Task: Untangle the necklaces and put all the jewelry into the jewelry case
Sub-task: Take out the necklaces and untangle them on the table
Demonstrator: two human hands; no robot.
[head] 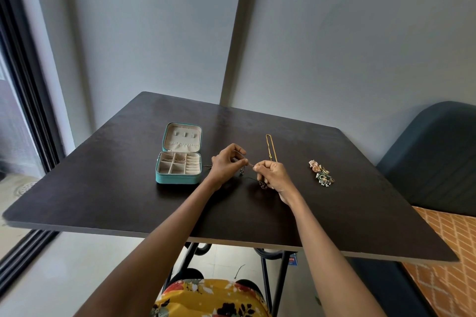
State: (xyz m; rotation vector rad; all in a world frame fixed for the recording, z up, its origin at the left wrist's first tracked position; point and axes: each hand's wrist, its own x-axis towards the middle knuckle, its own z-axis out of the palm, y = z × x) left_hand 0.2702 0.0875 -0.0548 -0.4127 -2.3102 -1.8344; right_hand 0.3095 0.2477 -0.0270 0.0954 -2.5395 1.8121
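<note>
Here, a dark table (116, 195) fills the middle of the view, with a dark blue chair (435, 159) at its right side. On the table's left half a teal jewelry case (178, 175) lies open, its lid tipped back and its cream compartments facing up; a thin chain seems to lie across the rear compartments. Just right of the case, the left hand (226, 163) and the right hand (273, 176) meet above the tabletop, fingers curled. Both pinch a thin dark necklace (249, 163) drawn taut between their fingertips, thumb against forefinger on each side. From that short span a small pendant dangles below the left hand, and a loose tangle of chain droops under the right hand toward the table. Beyond the right hand a gold necklace (269, 147) lies stretched out in a narrow loop. Farther right, well apart from the hands, sits a small heap of earrings (322, 172).
</note>
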